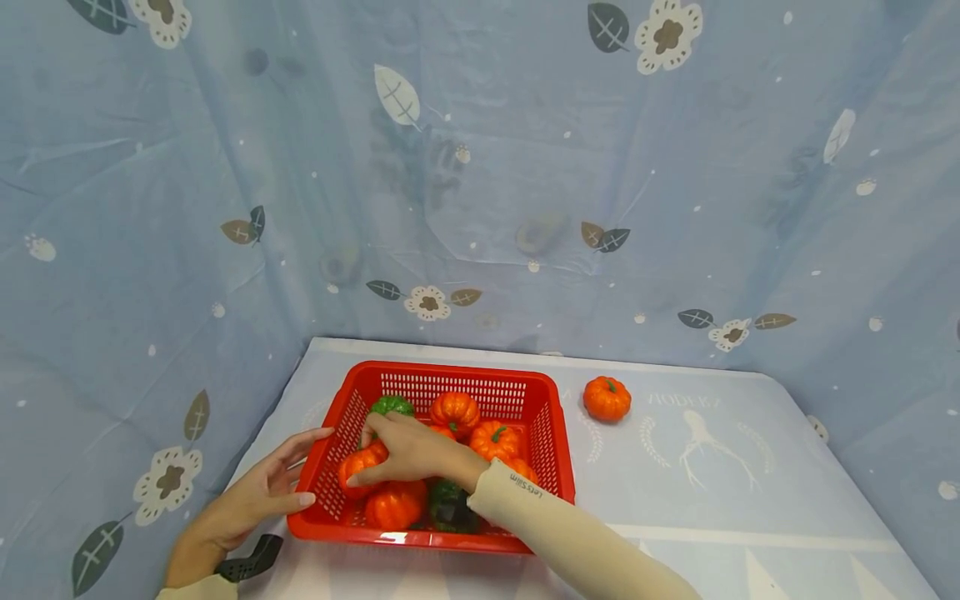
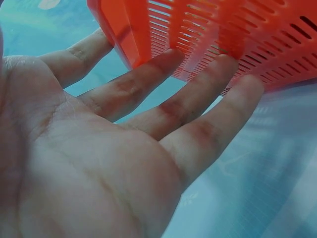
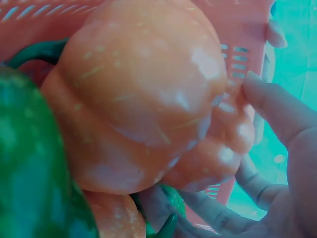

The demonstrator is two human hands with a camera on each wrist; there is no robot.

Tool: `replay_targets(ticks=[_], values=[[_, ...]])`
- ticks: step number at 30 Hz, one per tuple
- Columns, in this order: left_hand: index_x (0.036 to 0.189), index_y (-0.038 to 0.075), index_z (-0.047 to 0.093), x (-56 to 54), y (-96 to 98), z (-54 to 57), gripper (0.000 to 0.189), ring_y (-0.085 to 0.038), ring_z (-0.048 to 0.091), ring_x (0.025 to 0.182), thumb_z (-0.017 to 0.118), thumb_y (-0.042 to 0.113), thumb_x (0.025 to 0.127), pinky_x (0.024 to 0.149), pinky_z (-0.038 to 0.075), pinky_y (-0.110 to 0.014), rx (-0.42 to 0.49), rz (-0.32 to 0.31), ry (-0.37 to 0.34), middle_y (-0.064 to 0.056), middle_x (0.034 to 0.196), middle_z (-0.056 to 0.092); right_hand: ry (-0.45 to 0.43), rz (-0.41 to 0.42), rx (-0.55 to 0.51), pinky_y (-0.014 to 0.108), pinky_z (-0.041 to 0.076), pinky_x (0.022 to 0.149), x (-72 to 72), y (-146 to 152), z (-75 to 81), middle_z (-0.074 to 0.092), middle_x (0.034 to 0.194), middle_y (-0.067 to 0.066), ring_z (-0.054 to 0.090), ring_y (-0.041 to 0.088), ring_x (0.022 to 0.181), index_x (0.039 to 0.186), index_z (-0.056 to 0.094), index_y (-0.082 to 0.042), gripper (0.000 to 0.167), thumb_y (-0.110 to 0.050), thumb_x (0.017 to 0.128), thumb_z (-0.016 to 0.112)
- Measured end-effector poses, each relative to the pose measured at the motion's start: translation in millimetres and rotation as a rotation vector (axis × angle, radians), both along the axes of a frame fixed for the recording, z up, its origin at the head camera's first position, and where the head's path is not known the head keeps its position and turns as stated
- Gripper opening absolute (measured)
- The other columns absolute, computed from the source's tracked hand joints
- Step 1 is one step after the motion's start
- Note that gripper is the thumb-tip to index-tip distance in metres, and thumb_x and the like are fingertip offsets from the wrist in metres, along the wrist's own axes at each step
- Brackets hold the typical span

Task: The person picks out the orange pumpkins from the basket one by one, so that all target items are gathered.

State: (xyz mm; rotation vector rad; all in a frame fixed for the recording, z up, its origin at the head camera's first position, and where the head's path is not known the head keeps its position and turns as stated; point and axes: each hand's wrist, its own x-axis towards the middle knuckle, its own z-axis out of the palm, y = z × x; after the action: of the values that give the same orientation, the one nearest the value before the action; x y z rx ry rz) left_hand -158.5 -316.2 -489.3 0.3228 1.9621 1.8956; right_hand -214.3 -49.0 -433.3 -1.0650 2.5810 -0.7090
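Observation:
A red plastic basket [image 1: 450, 368] holds several orange pumpkins, a green pumpkin [image 1: 392, 406] and a dark green one [image 1: 452, 510]. My right hand [image 1: 416, 450] reaches into its left part and grips a small orange pumpkin [image 1: 356, 472]. In the right wrist view, the thumb is on one side of that pumpkin [image 3: 210, 163] and fingers bend below it. A larger orange pumpkin [image 3: 143, 94] partly covers it there. My left hand [image 1: 255, 492] touches the basket's left side, its fingers [image 2: 198, 104] extended along the slotted outer wall.
A lone orange pumpkin [image 1: 607, 399] sits on the table to the right of the basket. The table [image 1: 720, 500] has a pale printed cloth, with patterned blue curtains [image 1: 480, 208] behind and at the sides. A black bracket [image 1: 251, 560] is at the left wrist.

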Motion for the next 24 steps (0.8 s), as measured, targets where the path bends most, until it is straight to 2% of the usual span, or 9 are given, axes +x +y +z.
replay_targets(ticks=[3, 7, 9, 12, 16, 24], values=[[0.161, 0.017, 0.027, 0.6, 0.3, -0.6, 0.081, -0.021, 0.055, 0.129, 0.069, 0.003, 0.093, 0.095, 0.055, -0.05, -0.009, 0.01, 0.001, -0.016, 0.162, 0.02, -0.019, 0.001, -0.022, 0.018, 0.047, 0.079, 0.4, -0.8, 0.8, 0.054, 0.101, -0.009, 0.051, 0.004, 0.092, 0.108, 0.054, -0.023, 0.051, -0.054, 0.081, 0.084], [0.161, 0.018, 0.027, 0.7, -0.1, -0.9, 0.081, -0.016, 0.056, 0.127, 0.069, 0.003, 0.093, 0.096, 0.055, -0.048, -0.011, 0.011, 0.008, -0.014, 0.16, 0.023, -0.031, -0.008, 0.013, 0.02, 0.049, 0.089, 2.4, -2.3, 2.5, 0.061, 0.115, -0.007, 0.053, 0.005, 0.104, 0.129, 0.061, -0.019, 0.065, -0.054, 0.08, 0.085], [0.161, 0.018, 0.027, 0.6, -0.3, -0.7, 0.081, -0.015, 0.056, 0.127, 0.068, 0.003, 0.093, 0.096, 0.055, -0.048, -0.005, 0.006, 0.009, -0.014, 0.16, 0.023, -0.03, -0.003, 0.04, 0.02, 0.049, 0.091, 2.8, -2.9, 3.2, 0.064, 0.117, -0.008, 0.053, 0.005, 0.107, 0.135, 0.063, -0.018, 0.068, -0.056, 0.081, 0.083], [0.161, 0.017, 0.027, 0.7, -0.1, 0.5, 0.081, -0.016, 0.057, 0.127, 0.068, 0.003, 0.093, 0.096, 0.055, -0.049, 0.001, 0.001, 0.007, -0.015, 0.16, 0.023, -0.044, 0.023, 0.043, 0.018, 0.049, 0.086, 3.1, -3.5, 3.4, 0.066, 0.109, -0.013, 0.054, 0.004, 0.102, 0.133, 0.066, -0.019, 0.062, -0.056, 0.086, 0.078], [0.161, 0.017, 0.027, 1.6, 0.3, 1.9, 0.081, -0.017, 0.056, 0.127, 0.069, 0.003, 0.093, 0.096, 0.055, -0.048, 0.002, 0.001, 0.004, -0.016, 0.16, 0.022, -0.062, 0.054, 0.022, 0.017, 0.048, 0.084, 4.3, -4.9, 2.0, 0.065, 0.108, -0.015, 0.056, 0.003, 0.097, 0.129, 0.064, -0.02, 0.055, -0.055, 0.088, 0.076], [0.16, 0.015, 0.027, 1.8, 1.1, 0.7, 0.08, -0.016, 0.057, 0.125, 0.068, 0.003, 0.093, 0.096, 0.055, -0.046, -0.005, 0.002, 0.016, -0.009, 0.157, 0.027, -0.054, 0.054, -0.013, 0.015, 0.047, 0.081, 5.2, -3.8, 2.3, 0.062, 0.104, -0.018, 0.055, 0.003, 0.096, 0.121, 0.061, -0.024, 0.052, -0.053, 0.083, 0.082]])
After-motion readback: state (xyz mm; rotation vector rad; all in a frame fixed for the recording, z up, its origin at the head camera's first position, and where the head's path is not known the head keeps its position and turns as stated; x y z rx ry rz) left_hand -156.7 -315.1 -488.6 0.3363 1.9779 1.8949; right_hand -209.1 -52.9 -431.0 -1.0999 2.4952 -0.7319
